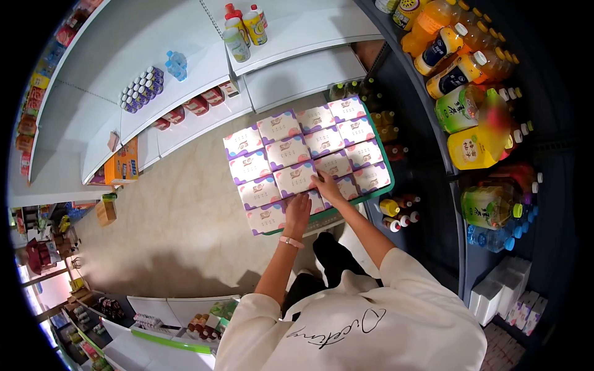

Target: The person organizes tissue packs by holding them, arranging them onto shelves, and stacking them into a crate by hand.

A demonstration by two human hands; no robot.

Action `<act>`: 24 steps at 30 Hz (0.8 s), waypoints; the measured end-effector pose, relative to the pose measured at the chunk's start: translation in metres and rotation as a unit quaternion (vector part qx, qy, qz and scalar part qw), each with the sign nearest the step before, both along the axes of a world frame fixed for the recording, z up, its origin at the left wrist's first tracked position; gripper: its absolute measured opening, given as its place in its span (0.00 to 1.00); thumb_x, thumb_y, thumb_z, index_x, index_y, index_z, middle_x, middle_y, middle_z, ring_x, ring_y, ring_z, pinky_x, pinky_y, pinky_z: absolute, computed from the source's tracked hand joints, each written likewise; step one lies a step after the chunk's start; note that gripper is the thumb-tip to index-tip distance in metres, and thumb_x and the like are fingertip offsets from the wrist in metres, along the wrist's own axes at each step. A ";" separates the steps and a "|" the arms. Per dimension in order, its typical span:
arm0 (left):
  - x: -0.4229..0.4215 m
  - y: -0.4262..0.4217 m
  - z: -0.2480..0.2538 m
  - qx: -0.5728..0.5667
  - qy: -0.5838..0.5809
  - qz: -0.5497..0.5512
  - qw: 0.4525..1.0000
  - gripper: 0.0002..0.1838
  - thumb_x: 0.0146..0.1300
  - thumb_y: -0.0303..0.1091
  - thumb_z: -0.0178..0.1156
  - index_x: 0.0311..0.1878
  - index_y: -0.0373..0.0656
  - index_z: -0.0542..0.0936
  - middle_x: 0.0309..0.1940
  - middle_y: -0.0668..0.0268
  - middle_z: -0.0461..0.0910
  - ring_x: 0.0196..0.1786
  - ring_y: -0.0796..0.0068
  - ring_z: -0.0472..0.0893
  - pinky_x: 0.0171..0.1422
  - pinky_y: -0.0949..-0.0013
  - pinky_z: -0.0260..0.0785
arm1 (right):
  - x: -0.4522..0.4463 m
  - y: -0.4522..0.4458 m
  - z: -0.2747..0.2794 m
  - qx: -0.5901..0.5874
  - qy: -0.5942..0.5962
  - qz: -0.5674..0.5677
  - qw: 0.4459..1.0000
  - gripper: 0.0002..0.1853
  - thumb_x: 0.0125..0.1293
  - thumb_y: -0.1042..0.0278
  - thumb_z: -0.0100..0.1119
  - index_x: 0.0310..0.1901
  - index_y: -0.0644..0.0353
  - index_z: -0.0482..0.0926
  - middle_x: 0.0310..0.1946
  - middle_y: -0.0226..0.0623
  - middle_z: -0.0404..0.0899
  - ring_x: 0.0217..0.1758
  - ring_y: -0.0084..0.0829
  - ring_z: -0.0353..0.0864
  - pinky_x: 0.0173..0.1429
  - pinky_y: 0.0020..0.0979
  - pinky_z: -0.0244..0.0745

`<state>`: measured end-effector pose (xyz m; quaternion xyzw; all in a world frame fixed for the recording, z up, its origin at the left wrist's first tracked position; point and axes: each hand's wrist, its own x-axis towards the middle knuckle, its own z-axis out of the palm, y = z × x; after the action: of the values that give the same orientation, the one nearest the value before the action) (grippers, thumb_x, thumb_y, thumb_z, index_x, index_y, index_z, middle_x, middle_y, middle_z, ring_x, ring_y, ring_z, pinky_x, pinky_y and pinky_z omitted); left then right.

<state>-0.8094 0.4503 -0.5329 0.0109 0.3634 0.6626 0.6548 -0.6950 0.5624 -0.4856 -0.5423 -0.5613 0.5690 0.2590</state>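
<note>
Rows of white tissue packs (288,151) with purple and pink patterned edges fill the top of a green crate (378,193) in front of me. One tissue pack (295,178) near the middle sits slightly above its neighbours. My left hand (298,212), with a pink band on its wrist, presses its fingers against this pack's near side. At the pack's right edge, my right hand (328,186) has its fingers curled onto it. The undersides of both hands are hidden.
White shelves (278,46) at the far side carry bottles and small packs. Close on my right, a dark shelf rack holds orange drink bottles (433,25) and green-labelled bottles (486,207). An orange carton (122,162) stands at the left. Pale floor (167,229) lies left of the crate.
</note>
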 end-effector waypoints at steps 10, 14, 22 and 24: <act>-0.010 -0.096 0.119 -0.170 -0.202 -0.134 0.955 0.19 0.67 0.36 0.48 0.59 0.42 0.66 0.60 0.63 0.67 0.62 0.65 0.66 0.67 0.64 0.58 | -0.012 -0.039 0.043 -0.022 -0.050 -0.170 0.984 0.35 0.59 0.50 0.59 0.61 0.68 0.63 0.58 0.49 0.66 0.57 0.41 0.69 0.61 0.35 0.62; -0.033 -0.152 0.150 -0.256 -0.219 -0.197 0.920 0.19 0.64 0.32 0.48 0.58 0.41 0.67 0.60 0.63 0.66 0.62 0.67 0.65 0.68 0.67 0.55 | 0.005 -0.104 0.018 -0.009 0.028 -0.252 0.967 0.31 0.61 0.55 0.58 0.60 0.67 0.63 0.52 0.44 0.69 0.46 0.32 0.74 0.49 0.29 0.70; -0.135 -0.216 0.144 -0.287 -0.243 -0.271 0.886 0.08 0.63 0.30 0.48 0.42 0.39 0.74 0.37 0.66 0.77 0.40 0.72 0.75 0.46 0.71 0.69 | 0.018 -0.324 0.004 -0.095 0.016 -0.416 0.904 0.18 0.59 0.63 0.58 0.49 0.61 0.72 0.27 0.30 0.72 0.25 0.22 0.71 0.28 0.27 0.68; -0.160 -0.214 0.141 -0.223 -0.261 -0.318 0.884 0.07 0.63 0.29 0.49 0.42 0.41 0.74 0.38 0.68 0.77 0.40 0.73 0.75 0.46 0.72 0.69 | 0.018 -0.369 0.036 -0.194 0.044 -0.467 0.861 0.19 0.59 0.62 0.58 0.49 0.60 0.72 0.27 0.30 0.72 0.25 0.22 0.71 0.27 0.27 0.68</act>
<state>-0.9692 0.2364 -0.3917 -0.1937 0.2943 0.2998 0.8865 -0.6766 0.1929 -0.4500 -0.7550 -0.1082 0.5017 0.4082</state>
